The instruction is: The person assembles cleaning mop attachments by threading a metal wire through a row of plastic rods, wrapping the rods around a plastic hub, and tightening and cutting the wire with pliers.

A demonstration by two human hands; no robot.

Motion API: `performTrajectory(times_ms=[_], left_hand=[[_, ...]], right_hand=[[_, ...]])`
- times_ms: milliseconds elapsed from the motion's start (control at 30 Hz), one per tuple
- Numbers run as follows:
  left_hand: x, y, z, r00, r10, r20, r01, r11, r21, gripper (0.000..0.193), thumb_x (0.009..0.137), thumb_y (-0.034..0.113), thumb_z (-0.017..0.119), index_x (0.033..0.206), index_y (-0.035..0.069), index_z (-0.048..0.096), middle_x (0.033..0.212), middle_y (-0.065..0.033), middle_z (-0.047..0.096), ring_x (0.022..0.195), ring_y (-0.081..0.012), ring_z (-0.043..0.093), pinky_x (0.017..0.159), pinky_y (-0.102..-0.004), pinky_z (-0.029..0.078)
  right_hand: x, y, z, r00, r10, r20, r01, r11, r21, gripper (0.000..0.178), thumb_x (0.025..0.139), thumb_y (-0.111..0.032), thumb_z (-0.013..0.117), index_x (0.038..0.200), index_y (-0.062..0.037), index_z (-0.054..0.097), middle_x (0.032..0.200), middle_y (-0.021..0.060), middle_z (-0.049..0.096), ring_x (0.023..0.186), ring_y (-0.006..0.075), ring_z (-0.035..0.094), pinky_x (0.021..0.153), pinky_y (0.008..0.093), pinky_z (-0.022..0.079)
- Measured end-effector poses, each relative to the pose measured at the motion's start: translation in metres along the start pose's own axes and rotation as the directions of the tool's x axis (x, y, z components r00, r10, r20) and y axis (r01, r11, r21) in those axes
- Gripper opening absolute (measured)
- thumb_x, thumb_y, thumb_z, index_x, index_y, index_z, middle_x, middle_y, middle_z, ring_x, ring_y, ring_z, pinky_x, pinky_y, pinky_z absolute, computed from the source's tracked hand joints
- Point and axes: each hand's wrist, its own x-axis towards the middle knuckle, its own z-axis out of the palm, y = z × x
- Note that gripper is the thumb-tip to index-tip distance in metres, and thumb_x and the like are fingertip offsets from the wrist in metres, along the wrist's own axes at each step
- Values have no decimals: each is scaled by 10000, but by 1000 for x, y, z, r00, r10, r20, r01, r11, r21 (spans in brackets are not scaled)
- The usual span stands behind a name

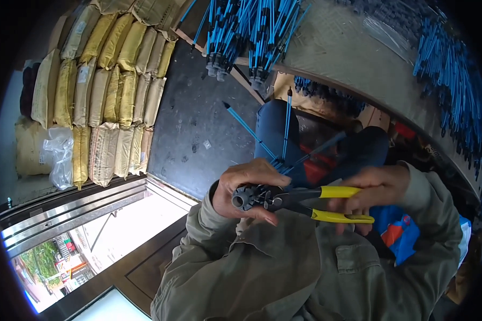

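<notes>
My left hand (233, 184) is closed round the hub end of a frame of thin blue rods (251, 134), which looks like an umbrella frame. Its grey, toothed round hub (244, 199) sticks out beside my thumb, and the dark-tipped rods fan out away from me over my knees. In my right hand (380, 188) is a pair of pliers (337, 191) with yellow handles, held slightly apart. The dark jaws reach the hub next to my left fingers; what exactly lies between them is too small to tell. One rod to the right looks blurred.
Bundles of similar blue frames (241, 40) hang over the near edge of a worktable (348, 51), with another heap (452, 80) at right. Stacked yellow and tan sacks (104, 91) stand on the left. Below them is a bright window (112, 230). A blue bag (404, 238) lies by my right arm.
</notes>
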Motion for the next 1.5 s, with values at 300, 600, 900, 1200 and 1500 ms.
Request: performTrajectory(times_ms=[300, 600, 900, 1200, 1500], left_hand=[[-9, -5, 10, 988, 59, -140, -54, 998, 39, 595, 562, 255, 856, 1018, -19, 590, 928, -111, 623, 799, -218, 581, 717, -321, 450], [-18, -5, 15, 957, 80, -280, -46, 991, 123, 569, 580, 254, 850, 1011, -6, 585, 906, -102, 612, 788, -206, 571, 701, -307, 438], [-24, 1, 14, 923, 111, -368, -47, 983, 177, 517, 605, 233, 841, 996, 8, 589, 883, -77, 607, 754, -186, 565, 691, -295, 433], [-32, 12, 10, 936, 57, -348, -7, 989, 145, 490, 623, 215, 834, 1001, 18, 591, 862, -66, 597, 758, -156, 561, 687, -273, 427], [-20, -2, 7, 980, 53, -194, -49, 998, 28, 498, 601, 215, 844, 968, 15, 574, 865, -73, 588, 774, -183, 549, 710, -308, 422]], right_hand=[[21, -4, 17, 871, -262, -415, -97, 737, -669, 364, 744, -201, 659, 1080, -75, 595, 1028, 104, 515, 840, 256, 563, 689, 360, 473], [33, -11, 16, 848, -285, -447, -243, 541, -805, 396, 662, -302, 708, 963, -64, 615, 1003, 115, 477, 826, 264, 536, 693, 375, 457], [67, 25, 39, 764, -422, -488, -133, 637, -760, 404, 666, -367, 722, 879, -48, 597, 900, 110, 490, 749, 260, 547, 610, 347, 469], [73, 20, 55, 693, -479, -539, -155, 631, -760, 386, 666, -338, 742, 760, -26, 535, 812, 116, 492, 640, 269, 559, 552, 343, 467], [39, -6, 6, 953, -17, -303, 14, 1000, -12, 303, 796, -209, 670, 918, -22, 464, 680, 106, 555, 615, 295, 595, 512, 330, 434]])
